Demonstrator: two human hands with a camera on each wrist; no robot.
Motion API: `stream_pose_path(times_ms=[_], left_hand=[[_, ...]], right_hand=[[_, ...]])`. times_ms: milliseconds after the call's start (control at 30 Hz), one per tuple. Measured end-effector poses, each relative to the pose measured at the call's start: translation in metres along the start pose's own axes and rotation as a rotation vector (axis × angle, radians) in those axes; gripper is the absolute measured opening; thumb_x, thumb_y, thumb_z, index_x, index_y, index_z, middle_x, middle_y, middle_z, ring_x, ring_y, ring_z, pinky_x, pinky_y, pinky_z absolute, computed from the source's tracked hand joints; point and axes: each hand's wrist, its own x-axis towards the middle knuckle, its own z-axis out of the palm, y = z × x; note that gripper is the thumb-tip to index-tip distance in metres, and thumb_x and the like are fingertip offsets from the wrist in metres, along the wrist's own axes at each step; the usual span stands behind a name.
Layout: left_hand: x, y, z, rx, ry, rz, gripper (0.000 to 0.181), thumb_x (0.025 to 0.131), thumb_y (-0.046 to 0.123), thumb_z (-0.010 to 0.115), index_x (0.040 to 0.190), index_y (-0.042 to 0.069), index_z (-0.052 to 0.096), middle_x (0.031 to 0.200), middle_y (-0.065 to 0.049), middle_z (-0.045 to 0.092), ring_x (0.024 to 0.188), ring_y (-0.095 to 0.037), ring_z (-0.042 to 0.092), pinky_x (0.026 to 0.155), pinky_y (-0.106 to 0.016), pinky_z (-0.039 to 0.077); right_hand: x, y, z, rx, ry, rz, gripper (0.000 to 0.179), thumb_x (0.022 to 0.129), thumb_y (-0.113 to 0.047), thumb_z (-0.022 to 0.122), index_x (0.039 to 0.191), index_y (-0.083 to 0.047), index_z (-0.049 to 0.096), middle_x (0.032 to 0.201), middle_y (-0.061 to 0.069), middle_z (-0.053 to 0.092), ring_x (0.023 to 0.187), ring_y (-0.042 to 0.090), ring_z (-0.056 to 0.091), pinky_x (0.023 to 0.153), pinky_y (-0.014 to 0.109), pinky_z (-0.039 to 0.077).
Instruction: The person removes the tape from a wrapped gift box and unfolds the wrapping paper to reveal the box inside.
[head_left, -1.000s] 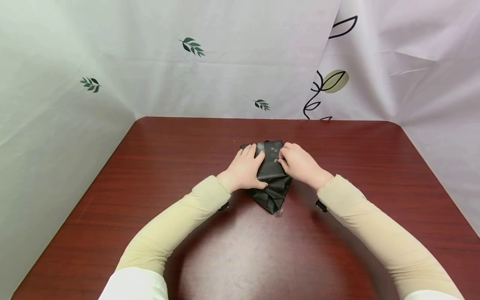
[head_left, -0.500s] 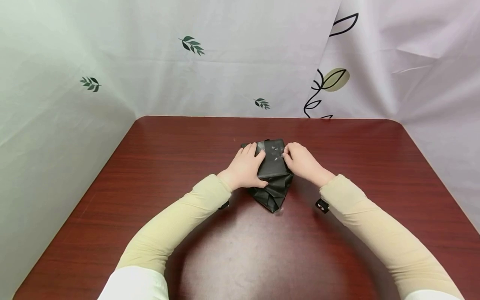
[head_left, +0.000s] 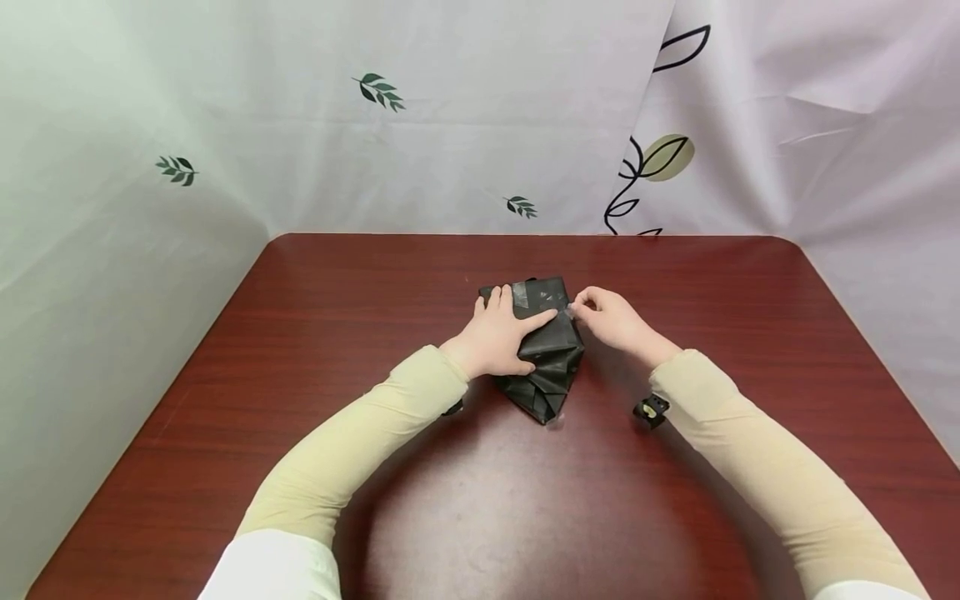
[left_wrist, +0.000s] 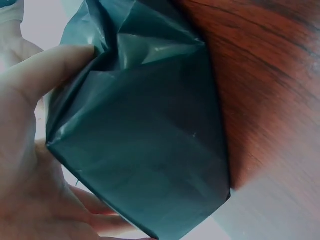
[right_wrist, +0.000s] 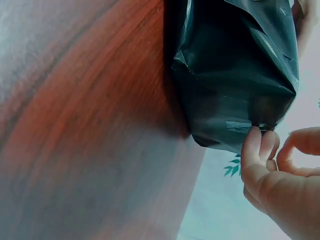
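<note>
A package wrapped in creased black plastic (head_left: 551, 337) lies on the table, with a strip of clear tape (head_left: 521, 295) across its top. My left hand (head_left: 498, 333) rests over the package's left part, fingers spread, the index finger reaching toward the right edge. In the left wrist view the thumb (left_wrist: 55, 67) presses into the folded wrap (left_wrist: 145, 120). At the package's right edge, my right hand (head_left: 615, 321) pinches the end of a piece of clear tape. From the right wrist, a pale tape strip (right_wrist: 239, 126) runs along the package's side up to the fingertips (right_wrist: 254, 134).
The package stands on a reddish-brown wooden table (head_left: 360, 283). A small clear scrap (head_left: 556, 422) lies by its near corner. White cloth (head_left: 450, 158) with leaf prints hangs behind and at both sides.
My right hand has shifted right, off the package's top to its right edge. My left index finger has stretched out to the right across the package, which stays nearly in place.
</note>
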Motion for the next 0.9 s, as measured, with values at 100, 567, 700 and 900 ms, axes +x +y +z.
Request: stream_pose_path(times_ms=[100, 567, 700, 900], left_hand=[[0.0, 0.002, -0.002, 0.007, -0.003, -0.004, 0.081, 0.083, 0.049, 0.066, 0.15, 0.036, 0.024, 0.149, -0.034, 0.016, 0.14, -0.045, 0.017, 0.108, -0.06, 0.024], [0.001, 0.003, 0.0, 0.037, 0.007, -0.012, 0.081, 0.082, 0.05, 0.066, 0.15, 0.037, 0.024, 0.148, -0.033, 0.019, 0.139, -0.045, 0.019, 0.108, -0.059, 0.025], [0.001, 0.003, 0.0, 0.042, -0.002, -0.015, 0.081, 0.083, 0.051, 0.065, 0.15, 0.037, 0.022, 0.149, -0.033, 0.018, 0.14, -0.044, 0.019, 0.108, -0.059, 0.025], [0.001, 0.002, 0.0, 0.045, 0.002, -0.014, 0.081, 0.083, 0.051, 0.065, 0.15, 0.037, 0.023, 0.149, -0.034, 0.018, 0.14, -0.045, 0.018, 0.108, -0.059, 0.025]], right_hand=[[0.0, 0.002, 0.001, 0.098, -0.005, 0.015, 0.021, 0.102, -0.013, 0.04, 0.103, 0.005, 0.049, 0.119, 0.026, 0.055, 0.114, 0.037, 0.056, 0.094, 0.043, 0.047], [-0.004, 0.012, 0.001, 0.482, -0.052, 0.078, 0.016, 0.102, -0.005, 0.031, 0.097, 0.006, 0.042, 0.114, 0.025, 0.049, 0.08, -0.002, 0.058, 0.08, 0.017, 0.05], [-0.005, 0.015, 0.0, 0.573, -0.072, 0.093, 0.016, 0.102, -0.002, 0.027, 0.092, 0.002, 0.039, 0.113, 0.027, 0.048, 0.077, -0.002, 0.059, 0.076, 0.015, 0.051], [-0.004, 0.018, -0.002, 0.663, -0.128, 0.14, 0.018, 0.101, -0.002, 0.022, 0.095, 0.002, 0.039, 0.107, 0.025, 0.056, 0.076, 0.001, 0.062, 0.074, 0.017, 0.052]])
